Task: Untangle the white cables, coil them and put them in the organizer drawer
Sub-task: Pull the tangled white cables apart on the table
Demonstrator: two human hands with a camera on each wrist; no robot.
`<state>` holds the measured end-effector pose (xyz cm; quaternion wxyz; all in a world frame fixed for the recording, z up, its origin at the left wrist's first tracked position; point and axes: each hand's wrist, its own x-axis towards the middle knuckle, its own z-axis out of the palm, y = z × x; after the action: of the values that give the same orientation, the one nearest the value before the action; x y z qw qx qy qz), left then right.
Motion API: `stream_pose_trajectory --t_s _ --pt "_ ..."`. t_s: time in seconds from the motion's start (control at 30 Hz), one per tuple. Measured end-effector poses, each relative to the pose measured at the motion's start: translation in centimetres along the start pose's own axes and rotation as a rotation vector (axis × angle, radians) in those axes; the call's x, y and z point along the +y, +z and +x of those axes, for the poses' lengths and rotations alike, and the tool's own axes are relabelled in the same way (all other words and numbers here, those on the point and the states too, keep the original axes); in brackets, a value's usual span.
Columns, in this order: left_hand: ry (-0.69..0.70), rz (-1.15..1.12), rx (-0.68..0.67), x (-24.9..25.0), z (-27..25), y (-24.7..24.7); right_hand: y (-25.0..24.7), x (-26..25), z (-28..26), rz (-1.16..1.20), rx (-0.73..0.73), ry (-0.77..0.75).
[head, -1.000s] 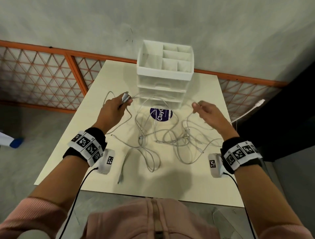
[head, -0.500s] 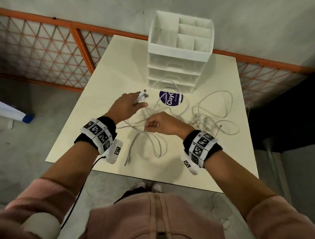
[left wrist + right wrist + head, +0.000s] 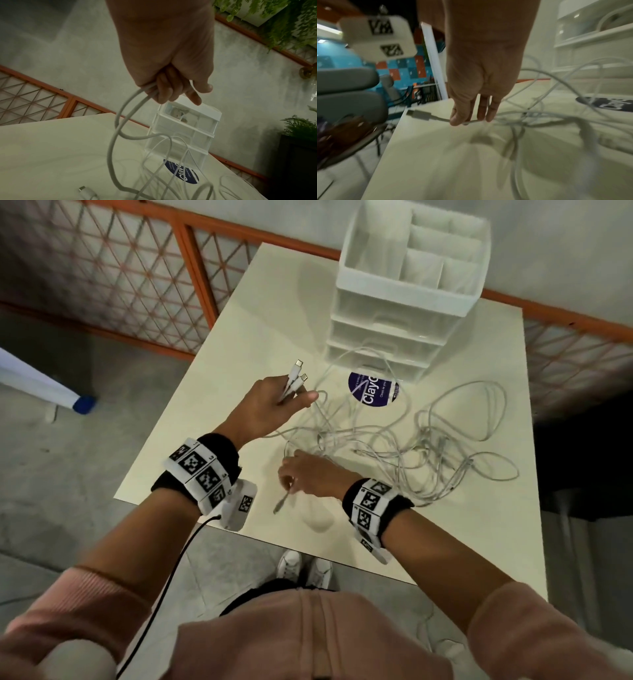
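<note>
Setting: staged indoor recording space, not a home. Bare grey plaster wall (image 3: 102, 220); grey concrete floor (image 3: 68, 474). Orange lattice rail (image 3: 191, 268) along the wall base, behind a cream bench (image 3: 445, 525). Hanging plants (image 3: 274, 17) on the wall, right. Blue-and-orange tiles (image 3: 409, 67) and a grey chair (image 3: 347, 97), left. Tag-marked wristbands (image 3: 202, 474) on both arms.

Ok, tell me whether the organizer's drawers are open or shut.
Shut: all the drawers sit flush with the organizer front, none pulled out.

Head view steep down over table (image 3: 274, 316), wrist views close along each hand, all sharing organizer (image 3: 407, 285)
</note>
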<state>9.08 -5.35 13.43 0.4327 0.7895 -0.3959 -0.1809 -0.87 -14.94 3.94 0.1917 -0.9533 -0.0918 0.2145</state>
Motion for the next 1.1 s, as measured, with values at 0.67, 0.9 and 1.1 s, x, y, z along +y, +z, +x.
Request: stream_pose_trajectory --t_s 0.67,0.9,1.1 --pt "-0.041 -0.260 0.046 1.3 1.1 2.7 -11.2 1.6 -4.8 0.980 0.632 0.176" --pt "-0.008 -0.521 0.029 6.3 1.8 1.3 -11.1 0.0 -4.0 0.958 0.352 0.079" --pt "0.132 -0.670 0.057 8.5 2.1 -1.8 -9.6 1.0 -3.8 0.649 0.255 0.115"
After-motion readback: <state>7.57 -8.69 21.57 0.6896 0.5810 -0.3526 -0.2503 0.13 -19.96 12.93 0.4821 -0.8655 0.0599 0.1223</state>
